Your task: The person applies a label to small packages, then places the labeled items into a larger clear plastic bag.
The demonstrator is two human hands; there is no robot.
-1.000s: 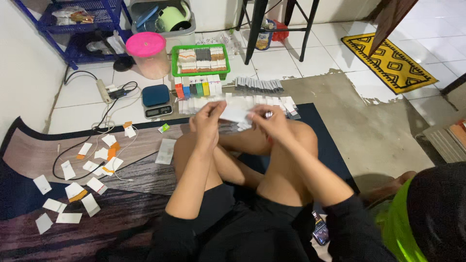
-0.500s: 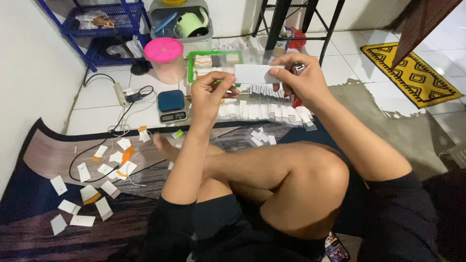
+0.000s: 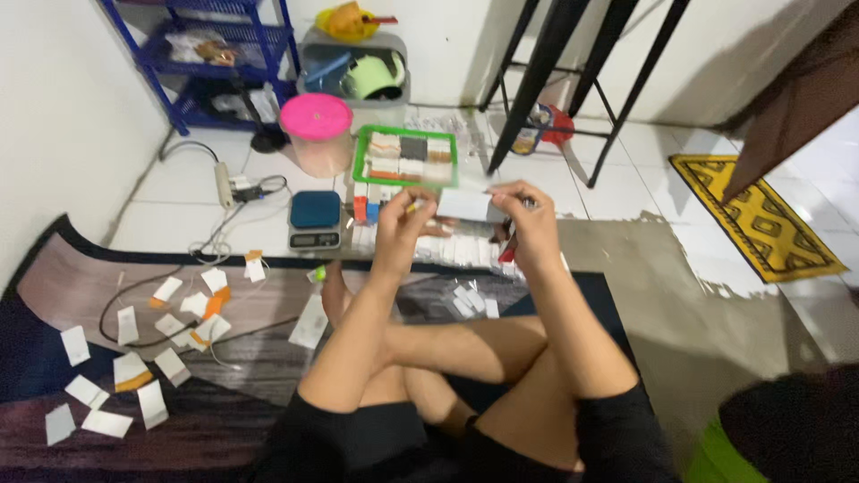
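I sit cross-legged on a dark mat. Both hands are raised in front of me and hold one small white packet (image 3: 464, 205) between them. My left hand (image 3: 402, 222) pinches its left end, and my right hand (image 3: 523, 217) grips its right end. Just beyond the hands, rows of small white packets (image 3: 447, 248) lie on the floor. A few more white packets (image 3: 468, 300) rest on the mat near my knees.
A blue digital scale (image 3: 315, 220) sits left of my hands. Behind it are a pink-lidded jar (image 3: 317, 132) and a green tray (image 3: 361, 154) of small boxes. Several white and orange paper slips (image 3: 161, 317) and a cable (image 3: 215, 237) are at left. Black stool legs (image 3: 535, 85) stand behind.
The view has tilted, so my hands sit lower in the frame. They still hold the white packet between them, a little closer together. My legs have stayed crossed.
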